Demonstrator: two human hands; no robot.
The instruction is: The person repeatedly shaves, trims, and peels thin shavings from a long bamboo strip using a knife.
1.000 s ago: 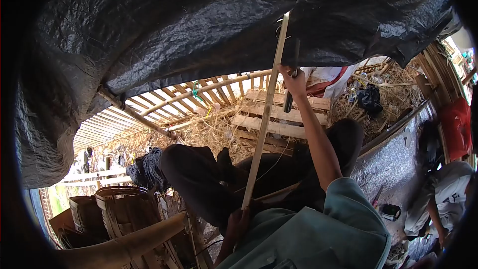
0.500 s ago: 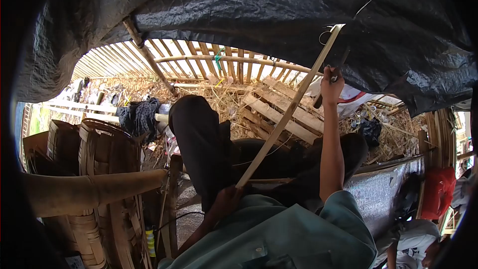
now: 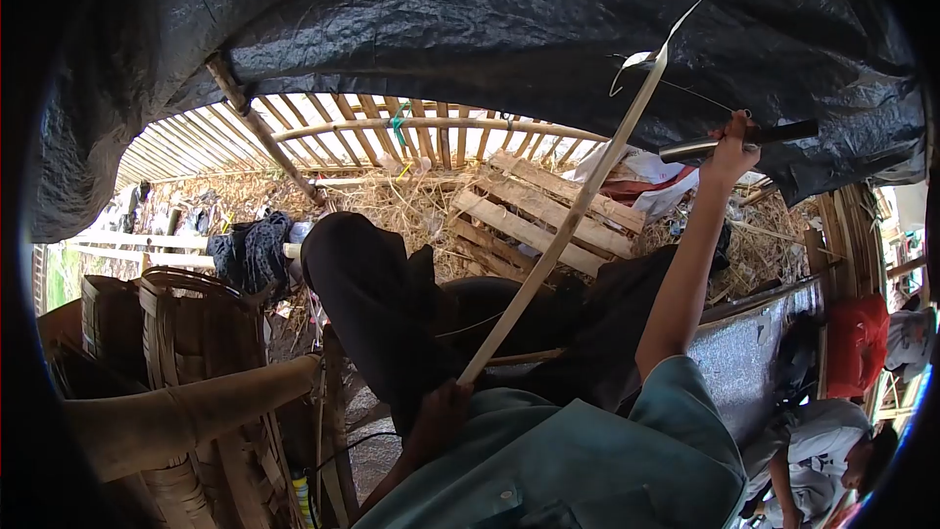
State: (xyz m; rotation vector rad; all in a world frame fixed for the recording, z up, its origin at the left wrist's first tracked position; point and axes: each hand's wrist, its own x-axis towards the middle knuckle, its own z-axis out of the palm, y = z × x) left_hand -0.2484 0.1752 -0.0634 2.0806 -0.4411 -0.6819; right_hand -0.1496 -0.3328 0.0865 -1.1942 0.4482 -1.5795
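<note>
A long pale bamboo strip (image 3: 568,226) slants from lower left to upper right, with thin curled slivers at its top end. My left hand (image 3: 443,415) is closed round the strip's lower end, close to my body. Off to the right of the strip's upper part, my raised right hand (image 3: 729,153) is wrapped round a knife (image 3: 788,132), with its handle and dark blade lying nearly level. A thin sliver runs from near the strip's top to the fingers of my right hand.
Black plastic sheeting (image 3: 441,30) hangs overhead. Ahead are a slatted bamboo fence (image 3: 431,138) and a wooden pallet (image 3: 539,216). Woven baskets (image 3: 196,333) and a thick bamboo pole (image 3: 196,407) stand at left. A person (image 3: 818,451) bends at lower right, near a red bag (image 3: 855,343).
My right hand has moved right, away from the strip, and the knife has turned from upright to nearly level. The strip's top has moved right, and its slivers now stick up.
</note>
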